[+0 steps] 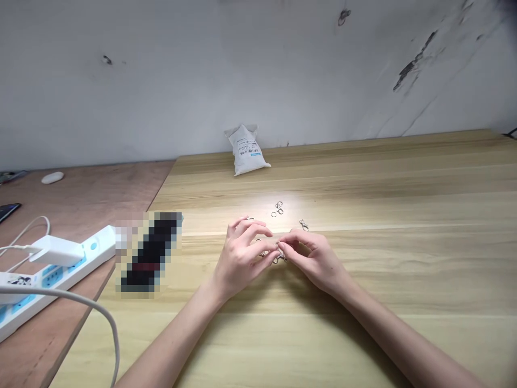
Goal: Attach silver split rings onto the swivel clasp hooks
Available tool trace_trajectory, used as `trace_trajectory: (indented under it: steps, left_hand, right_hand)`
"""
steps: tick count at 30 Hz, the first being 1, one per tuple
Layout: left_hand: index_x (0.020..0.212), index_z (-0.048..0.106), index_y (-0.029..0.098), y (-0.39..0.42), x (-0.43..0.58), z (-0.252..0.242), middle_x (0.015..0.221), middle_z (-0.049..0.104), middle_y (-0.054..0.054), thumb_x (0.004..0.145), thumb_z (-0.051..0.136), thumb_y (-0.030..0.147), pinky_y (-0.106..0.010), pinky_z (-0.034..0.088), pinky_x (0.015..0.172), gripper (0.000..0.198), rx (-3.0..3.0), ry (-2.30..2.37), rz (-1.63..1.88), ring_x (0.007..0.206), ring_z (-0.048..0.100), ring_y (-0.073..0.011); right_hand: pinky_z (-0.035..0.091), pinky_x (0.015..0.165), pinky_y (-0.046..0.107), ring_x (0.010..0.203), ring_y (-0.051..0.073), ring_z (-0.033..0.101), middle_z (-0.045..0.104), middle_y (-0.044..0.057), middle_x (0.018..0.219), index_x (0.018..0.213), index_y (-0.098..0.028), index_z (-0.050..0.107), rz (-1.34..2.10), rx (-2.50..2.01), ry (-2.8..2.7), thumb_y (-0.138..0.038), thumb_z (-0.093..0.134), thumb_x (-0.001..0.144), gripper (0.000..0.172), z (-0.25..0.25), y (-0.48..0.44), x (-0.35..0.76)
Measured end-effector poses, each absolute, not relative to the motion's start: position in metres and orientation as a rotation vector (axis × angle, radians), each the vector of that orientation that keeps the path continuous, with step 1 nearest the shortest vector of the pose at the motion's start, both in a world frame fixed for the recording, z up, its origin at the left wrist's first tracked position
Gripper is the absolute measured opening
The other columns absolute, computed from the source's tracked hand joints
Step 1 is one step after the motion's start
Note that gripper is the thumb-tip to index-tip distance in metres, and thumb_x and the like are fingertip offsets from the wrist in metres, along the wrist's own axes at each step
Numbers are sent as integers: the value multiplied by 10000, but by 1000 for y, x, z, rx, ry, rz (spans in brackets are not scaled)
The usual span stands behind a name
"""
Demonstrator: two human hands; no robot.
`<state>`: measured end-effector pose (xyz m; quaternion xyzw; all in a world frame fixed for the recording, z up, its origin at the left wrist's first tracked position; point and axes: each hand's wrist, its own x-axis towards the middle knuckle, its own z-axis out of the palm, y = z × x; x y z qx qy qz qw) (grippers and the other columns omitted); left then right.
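Observation:
My left hand (242, 253) and my right hand (313, 256) meet over the middle of the light wooden table (363, 188). Both pinch a small cluster of silver metal rings and clasps (278, 255) between their fingertips, just above the table top. The fingers cover most of the cluster. A few loose silver rings (278, 209) lie a little beyond the hands. A single silver clasp (304, 224) rests just behind my right hand, and another small metal piece (249, 219) shows past my left fingers.
A small white pouch (245, 150) leans against the wall at the back. On the left lie a white power strip (56, 269) with a plugged charger and cables, a blurred dark object (149, 253), a phone (8, 210) and a white oval object (52, 177).

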<state>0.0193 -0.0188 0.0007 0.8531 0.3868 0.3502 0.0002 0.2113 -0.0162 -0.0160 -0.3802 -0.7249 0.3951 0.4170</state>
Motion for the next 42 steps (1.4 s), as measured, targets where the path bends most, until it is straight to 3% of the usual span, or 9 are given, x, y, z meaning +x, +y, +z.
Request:
trace_trajectory:
  steps: [10,18,34,42]
  left_hand:
    - [839,702,254,-24,21,0,1003,675,-14,884,624,249,-464,283,1099,90,2480,1275,1004,1056,584,-195]
    - [859,667,242,-23,19,-1,1045,654,-12,853,629,184,-454,229,1135,70,2322,1322,1009,1053,580,-177]
    - [821,647,231,-22,19,-3,1001,661,1,839,629,181,-469,224,1132,56,2374,1321,972,1067,576,-192]
    - [815,621,213,-21,20,-5,916,664,13,838,626,165,-440,260,1097,53,2369,1268,957,949,604,-159]
  right_hand:
    - [414,574,265,551,111,474,583,-3,634,848,-164,668,473,-919,-2004,-149,550,901,130,-16,-15,212]
    - [423,576,263,533,104,509,616,4,644,870,-152,672,300,-864,-2032,-143,568,912,112,-15,-15,212]
    - [401,587,250,556,103,506,585,-5,632,841,-149,648,218,-852,-2079,-136,585,908,93,-20,-16,210]
    - [400,596,244,576,108,504,589,-6,643,862,-161,645,262,-859,-2098,-144,578,909,84,-20,-15,211]
